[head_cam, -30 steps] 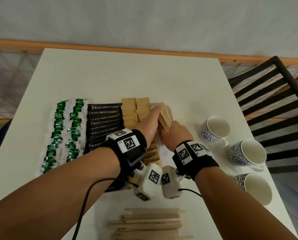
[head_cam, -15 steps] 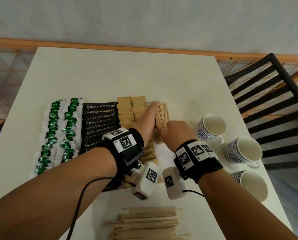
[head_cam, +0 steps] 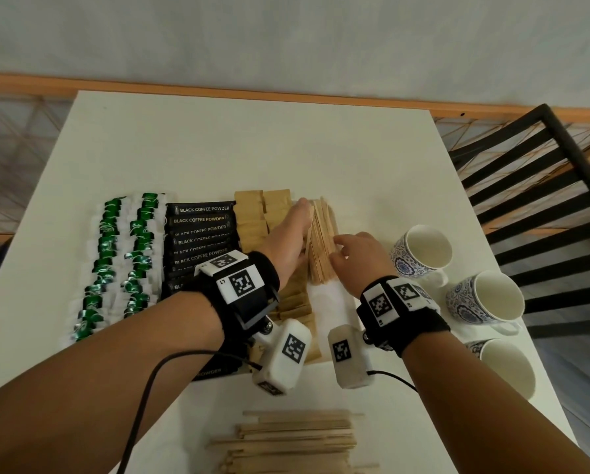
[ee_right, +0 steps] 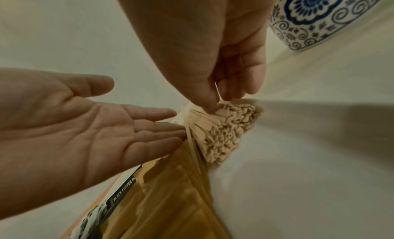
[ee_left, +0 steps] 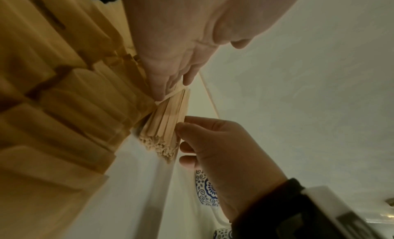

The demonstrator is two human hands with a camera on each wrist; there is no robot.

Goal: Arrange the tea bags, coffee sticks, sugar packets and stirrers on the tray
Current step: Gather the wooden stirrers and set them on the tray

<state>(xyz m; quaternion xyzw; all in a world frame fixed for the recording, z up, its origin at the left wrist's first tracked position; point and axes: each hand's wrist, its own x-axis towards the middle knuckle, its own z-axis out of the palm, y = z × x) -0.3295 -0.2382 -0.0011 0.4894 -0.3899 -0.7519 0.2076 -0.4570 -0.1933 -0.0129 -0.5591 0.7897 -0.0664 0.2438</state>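
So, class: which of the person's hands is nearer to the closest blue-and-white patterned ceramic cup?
Right. The right hand touches the stirrer bundle's cup-side edge, just left of the blue-and-white patterned ceramic cup. The left hand lies flat on the bundle's far side, farther away.

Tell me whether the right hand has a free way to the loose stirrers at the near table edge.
Probably yes. The loose stirrers lie bare on the table, just behind the right hand, with nothing on them. That hand is busy, though, its fingertips on the stirrer bundle on the tray, and must let go first.
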